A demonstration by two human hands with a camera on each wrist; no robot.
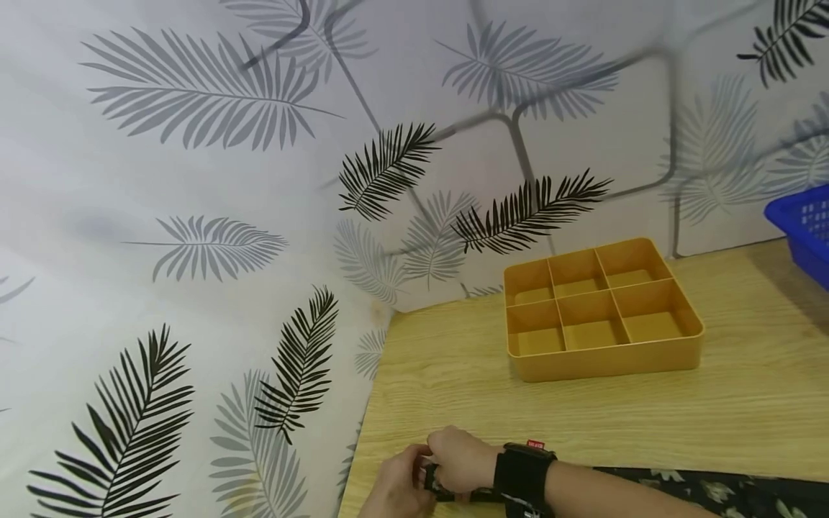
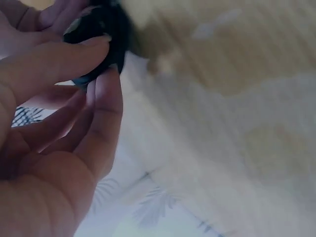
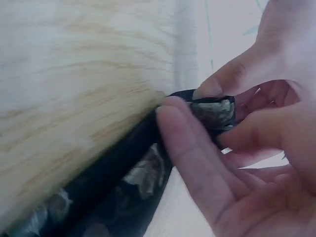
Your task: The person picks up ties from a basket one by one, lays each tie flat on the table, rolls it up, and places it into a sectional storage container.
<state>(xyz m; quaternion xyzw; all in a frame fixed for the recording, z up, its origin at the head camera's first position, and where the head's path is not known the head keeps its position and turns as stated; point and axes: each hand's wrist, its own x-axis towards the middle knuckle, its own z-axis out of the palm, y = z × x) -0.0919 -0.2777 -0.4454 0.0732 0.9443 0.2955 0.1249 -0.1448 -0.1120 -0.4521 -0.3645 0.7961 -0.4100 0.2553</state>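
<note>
A long dark cloth strip with a pale floral pattern (image 1: pixel 699 491) stretches along the table's near edge. Its left end is folded over and sits between both hands. My left hand (image 1: pixel 396 483) pinches that end. In the left wrist view, the thumb of my left hand (image 2: pixel 64 143) lies over the dark cloth (image 2: pixel 116 37) with a fingertip against its underside. Just beside it, my right hand (image 1: pixel 466 460) grips the strip. The right wrist view has the right hand's (image 3: pixel 247 182) finger and thumb around the folded cloth (image 3: pixel 212 112).
A yellow tray with six compartments (image 1: pixel 605 352) stands on the wood-grain table (image 1: pixel 447 374) beyond the hands. At the far right is a blue plastic basket (image 1: pixel 803 237). A wall with a leaf pattern (image 1: pixel 311 180) borders the table at the back and left.
</note>
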